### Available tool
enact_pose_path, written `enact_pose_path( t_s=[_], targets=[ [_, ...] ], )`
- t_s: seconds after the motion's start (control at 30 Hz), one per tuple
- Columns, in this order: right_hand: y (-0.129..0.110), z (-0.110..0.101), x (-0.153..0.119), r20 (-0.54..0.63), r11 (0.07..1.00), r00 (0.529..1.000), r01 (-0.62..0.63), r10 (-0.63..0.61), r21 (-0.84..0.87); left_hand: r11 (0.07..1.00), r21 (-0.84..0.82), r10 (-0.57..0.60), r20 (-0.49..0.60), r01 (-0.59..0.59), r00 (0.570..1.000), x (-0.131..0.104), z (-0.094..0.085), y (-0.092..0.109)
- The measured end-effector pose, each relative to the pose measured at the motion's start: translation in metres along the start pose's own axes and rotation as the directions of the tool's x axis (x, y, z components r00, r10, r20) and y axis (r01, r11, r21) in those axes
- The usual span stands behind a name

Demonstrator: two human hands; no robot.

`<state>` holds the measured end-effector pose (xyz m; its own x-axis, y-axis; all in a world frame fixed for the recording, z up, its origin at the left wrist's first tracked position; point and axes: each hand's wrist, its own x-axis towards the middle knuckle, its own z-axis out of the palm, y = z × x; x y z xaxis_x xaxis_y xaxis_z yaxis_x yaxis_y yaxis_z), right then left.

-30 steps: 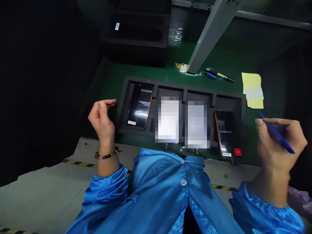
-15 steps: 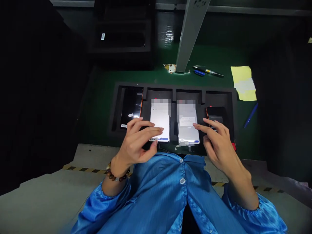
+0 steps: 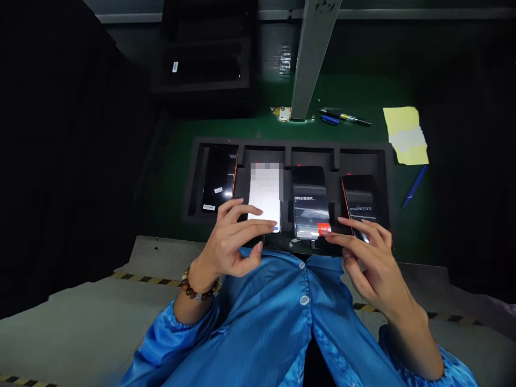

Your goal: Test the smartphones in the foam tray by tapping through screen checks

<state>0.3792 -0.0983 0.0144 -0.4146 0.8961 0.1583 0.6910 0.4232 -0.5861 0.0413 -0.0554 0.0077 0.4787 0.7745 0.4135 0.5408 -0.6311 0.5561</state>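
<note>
A black foam tray (image 3: 338, 149) holds several smartphones side by side. My left hand (image 3: 231, 239) reaches over a phone with a bright white screen (image 3: 264, 188), its index fingertip at the blue button low on the display. My right hand (image 3: 373, 258) has its index fingertip at the red button on a phone with a dark screen (image 3: 309, 188). The other right fingers lie over the lower part of an orange-edged phone (image 3: 360, 196), also dark with white text. Both hands have their fingers stretched out and hold nothing. At the far left lies a black phone with white stickers (image 3: 220, 174).
A grey metal post (image 3: 314, 59) rises behind the tray. Right of its base lie a black pen (image 3: 350, 118) and a blue cap (image 3: 329, 120). A yellow paper (image 3: 405, 126) and blue pen (image 3: 414, 188) lie farther right. Dark foam trays (image 3: 205, 88) stand at back left.
The phone under my right index finger went from a white screen with a pop-up to a dark one with a red button. That fingertip moved down; my left fingertip shifted to the lower right.
</note>
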Motion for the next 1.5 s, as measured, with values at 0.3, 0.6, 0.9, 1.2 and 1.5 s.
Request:
enact_pose_path(
  t_s=[0.3, 0.6, 0.9, 1.2, 1.5],
  targets=[
    [-0.001, -0.002, 0.008, -0.086, 0.999, 0.996, -0.026, 0.025, -0.019, 0.997, 0.075, -0.024, -0.038, 0.027, 0.999, 0.000, -0.013, -0.009],
    [0.001, -0.001, 0.011, -0.107, 0.999, 0.994, -0.036, 0.033, -0.030, 1.000, 0.010, -0.001, -0.007, 0.001, 1.000, 0.000, -0.002, -0.001],
    [-0.002, 0.004, 0.017, -0.090, 0.999, 0.995, -0.042, 0.039, -0.032, 0.999, -0.042, 0.006, 0.076, -0.003, 0.997, 0.000, 0.002, 0.001],
    [-0.002, 0.004, 0.022, -0.061, 0.998, 0.998, -0.029, 0.025, -0.061, 0.988, 0.108, -0.108, -0.037, 0.111, 0.994, 0.002, -0.013, -0.010],
    [0.006, -0.007, 0.014, -0.123, 0.990, 0.984, -0.136, 0.130, -0.042, 0.985, 0.123, -0.119, -0.021, 0.120, 0.993, 0.008, -0.014, -0.011]
  ],
)
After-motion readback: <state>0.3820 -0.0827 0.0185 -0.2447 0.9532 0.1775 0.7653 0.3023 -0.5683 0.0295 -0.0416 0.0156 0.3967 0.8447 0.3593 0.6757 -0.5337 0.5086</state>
